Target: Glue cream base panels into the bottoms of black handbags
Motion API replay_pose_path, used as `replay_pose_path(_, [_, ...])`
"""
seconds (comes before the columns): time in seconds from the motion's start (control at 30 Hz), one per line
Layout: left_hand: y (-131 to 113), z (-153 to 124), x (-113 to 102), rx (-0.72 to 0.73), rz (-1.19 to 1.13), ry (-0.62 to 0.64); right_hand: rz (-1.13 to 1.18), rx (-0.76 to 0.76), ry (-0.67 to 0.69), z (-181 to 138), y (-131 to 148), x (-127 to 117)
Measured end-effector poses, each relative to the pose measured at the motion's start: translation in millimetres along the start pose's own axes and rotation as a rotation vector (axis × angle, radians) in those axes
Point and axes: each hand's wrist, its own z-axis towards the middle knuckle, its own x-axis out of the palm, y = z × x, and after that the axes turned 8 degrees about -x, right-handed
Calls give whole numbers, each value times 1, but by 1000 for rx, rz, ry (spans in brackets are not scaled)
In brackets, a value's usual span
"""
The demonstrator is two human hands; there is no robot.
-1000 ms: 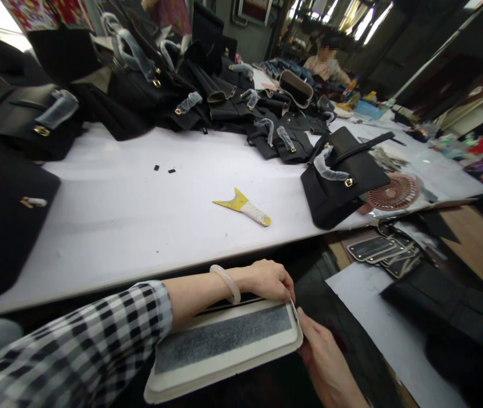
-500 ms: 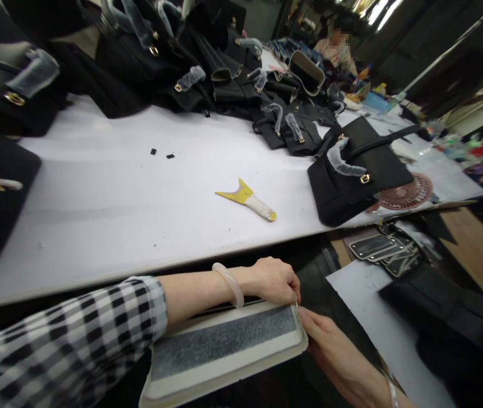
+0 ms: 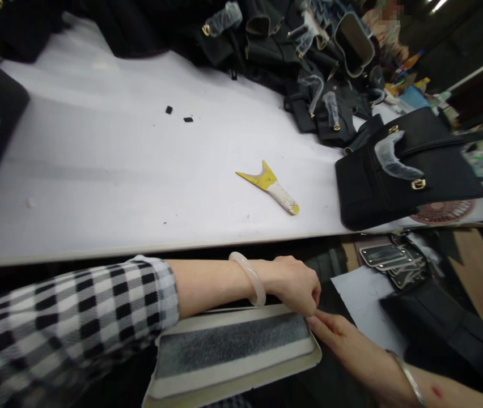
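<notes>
A bag piece point(image 3: 235, 345) lies across my lap, cream at the borders with a long dark grey panel along its middle. My left hand point(image 3: 295, 283) is closed at its far right corner, fingers curled down and mostly hidden. Close against it, my right hand point(image 3: 337, 337) pinches the same corner between thumb and fingers. Whatever small part lies between the fingertips is hidden. On the white table beyond my hands rests a flat yellow forked tool point(image 3: 269, 184) with a white-wrapped handle.
A black handbag point(image 3: 394, 175) with a plastic-wrapped handle stands on the table's right end, partly covering a pink fan point(image 3: 443, 211). More black bags point(image 3: 267, 51) crowd the back. Metal-edged plates point(image 3: 388, 258) lie at lower right. Another person point(image 3: 388, 34) sits far back.
The view has shifted, so the table items appear displaced. Both hands stay together at the bag piece's corner, and more of my right forearm shows.
</notes>
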Motion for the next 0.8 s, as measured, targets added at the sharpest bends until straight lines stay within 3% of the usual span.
replay_pose_path(0.17, [7, -31, -6, -5, 0, -64, -94, -79, -20, 4, -12, -5])
replay_pose_path(0.33, [16, -86, 0, -116, 22, -290, -2, -126, -73, -2, -15, 5])
replay_pose_path(0.57, [24, -159, 42, -351, -205, -601, 341, -93, -88, -10, -25, 18])
replay_pose_path(0.7, [35, -189, 72, -457, -429, -778, 272, -148, -147, -5, -37, 12])
replay_pose_path(0.8, [34, -192, 82, -517, -404, -904, 279, -156, -150, -2, -42, 4])
